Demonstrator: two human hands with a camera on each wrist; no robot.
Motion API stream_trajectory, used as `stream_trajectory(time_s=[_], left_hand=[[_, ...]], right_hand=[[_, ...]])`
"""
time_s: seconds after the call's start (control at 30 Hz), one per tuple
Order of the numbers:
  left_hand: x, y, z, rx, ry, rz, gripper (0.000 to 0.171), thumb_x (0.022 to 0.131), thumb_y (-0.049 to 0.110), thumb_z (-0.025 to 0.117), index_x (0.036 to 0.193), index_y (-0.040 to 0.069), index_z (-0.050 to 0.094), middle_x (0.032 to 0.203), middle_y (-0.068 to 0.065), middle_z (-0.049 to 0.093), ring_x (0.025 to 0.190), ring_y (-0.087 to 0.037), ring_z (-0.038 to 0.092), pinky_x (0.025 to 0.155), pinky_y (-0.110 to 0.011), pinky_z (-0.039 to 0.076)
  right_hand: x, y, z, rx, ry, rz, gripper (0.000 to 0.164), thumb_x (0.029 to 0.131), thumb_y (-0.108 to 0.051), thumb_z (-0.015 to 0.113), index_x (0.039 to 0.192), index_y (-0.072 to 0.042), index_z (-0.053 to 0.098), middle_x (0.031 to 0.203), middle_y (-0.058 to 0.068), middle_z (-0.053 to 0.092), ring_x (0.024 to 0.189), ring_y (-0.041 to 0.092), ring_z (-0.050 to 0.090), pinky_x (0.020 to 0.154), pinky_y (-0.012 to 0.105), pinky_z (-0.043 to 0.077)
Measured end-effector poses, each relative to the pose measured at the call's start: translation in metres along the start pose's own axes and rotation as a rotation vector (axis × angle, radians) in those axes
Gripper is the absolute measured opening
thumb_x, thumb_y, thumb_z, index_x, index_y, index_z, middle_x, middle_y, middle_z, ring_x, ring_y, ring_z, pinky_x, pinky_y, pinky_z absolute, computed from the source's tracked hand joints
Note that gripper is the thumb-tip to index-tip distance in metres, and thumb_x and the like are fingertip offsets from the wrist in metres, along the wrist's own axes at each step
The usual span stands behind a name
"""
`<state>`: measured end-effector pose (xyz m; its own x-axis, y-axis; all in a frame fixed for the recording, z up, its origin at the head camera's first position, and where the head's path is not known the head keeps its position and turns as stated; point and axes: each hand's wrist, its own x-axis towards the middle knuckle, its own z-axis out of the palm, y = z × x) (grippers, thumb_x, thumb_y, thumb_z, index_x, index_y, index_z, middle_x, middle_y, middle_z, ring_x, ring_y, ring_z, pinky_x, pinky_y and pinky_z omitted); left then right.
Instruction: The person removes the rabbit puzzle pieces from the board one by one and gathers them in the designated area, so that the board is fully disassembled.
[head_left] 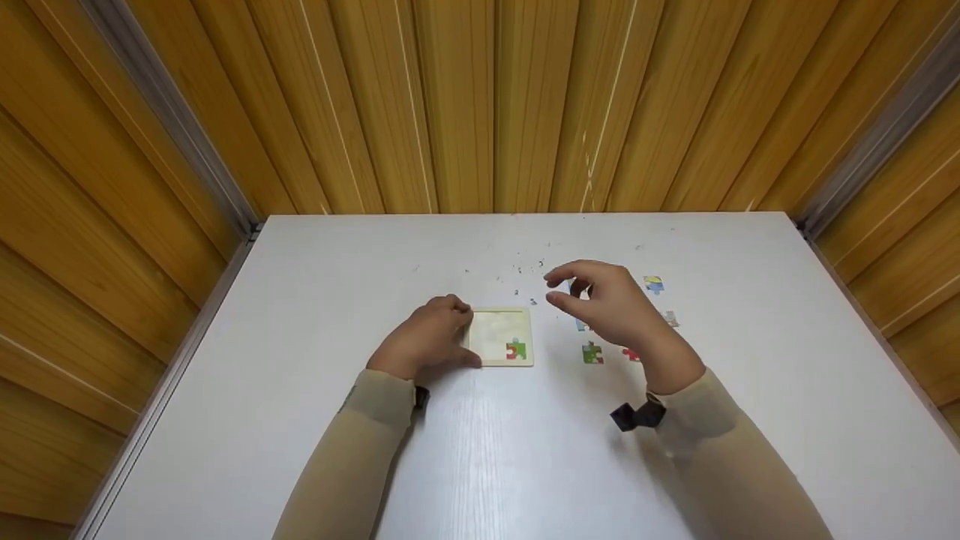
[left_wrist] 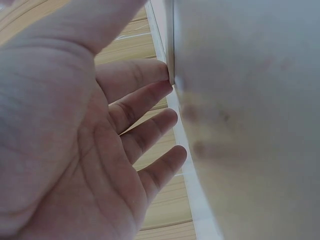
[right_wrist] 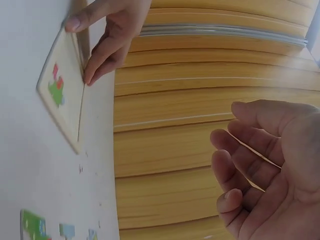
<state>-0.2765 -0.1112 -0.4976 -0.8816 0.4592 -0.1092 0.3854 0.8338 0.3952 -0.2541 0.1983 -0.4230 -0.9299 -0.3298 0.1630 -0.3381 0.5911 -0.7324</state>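
A shallow square wooden puzzle tray [head_left: 491,330] lies on the white table. In its near right corner sits one green and red jigsaw piece [head_left: 516,349]. My left hand [head_left: 427,337] holds the tray at its left side, thumb at the near corner and fingertips along the left edge. Raised above the table to the right of the tray, my right hand [head_left: 611,300] has loosely bent fingers, with thumb and index apart and nothing between them. Below and around it lie loose pieces: a green one [head_left: 592,353], a red one [head_left: 631,354], a blue and yellow one [head_left: 654,284].
A greyish piece [head_left: 671,319] lies right of the right hand, and a light blue piece [head_left: 582,325] is partly hidden by that hand. Small dark specks [head_left: 519,270] dot the table behind the tray. Wood-patterned walls [head_left: 495,105] border the table's back and sides.
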Motion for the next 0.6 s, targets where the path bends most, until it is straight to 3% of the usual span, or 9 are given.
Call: stream_trajectory(time_s=[0.17, 0.4, 0.6], left_hand=[[0.000, 0.001, 0.000, -0.003, 0.001, -0.012, 0.071, 0.089, 0.036, 0.100, 0.146, 0.003, 0.074, 0.153, -0.011, 0.066, 0.146, -0.032, 0.061, 0.129, -0.047, 0.051], [0.002, 0.002, 0.000, -0.019, -0.003, -0.019, 0.068, 0.089, 0.036, 0.100, 0.145, 0.006, 0.075, 0.154, -0.009, 0.065, 0.147, -0.031, 0.061, 0.129, -0.048, 0.051], [0.000, 0.002, -0.002, -0.030, -0.009, -0.040, 0.070, 0.089, 0.035, 0.100, 0.147, 0.007, 0.074, 0.155, -0.007, 0.064, 0.147, -0.031, 0.060, 0.128, -0.049, 0.051]], right_hand=[[0.004, -0.013, 0.017, 0.075, -0.013, -0.008, 0.026, 0.106, -0.023, 0.080, 0.132, -0.019, 0.082, 0.134, 0.004, 0.081, 0.107, 0.024, 0.068, 0.087, 0.038, 0.057], [0.006, -0.010, 0.034, 0.151, -0.058, 0.063, 0.032, 0.106, -0.025, 0.080, 0.137, -0.017, 0.079, 0.137, 0.005, 0.079, 0.101, 0.021, 0.070, 0.083, 0.034, 0.058], [0.013, 0.000, 0.052, 0.285, -0.161, 0.133, 0.038, 0.105, -0.021, 0.078, 0.141, -0.010, 0.074, 0.146, 0.019, 0.072, 0.091, 0.022, 0.075, 0.072, 0.030, 0.062]])
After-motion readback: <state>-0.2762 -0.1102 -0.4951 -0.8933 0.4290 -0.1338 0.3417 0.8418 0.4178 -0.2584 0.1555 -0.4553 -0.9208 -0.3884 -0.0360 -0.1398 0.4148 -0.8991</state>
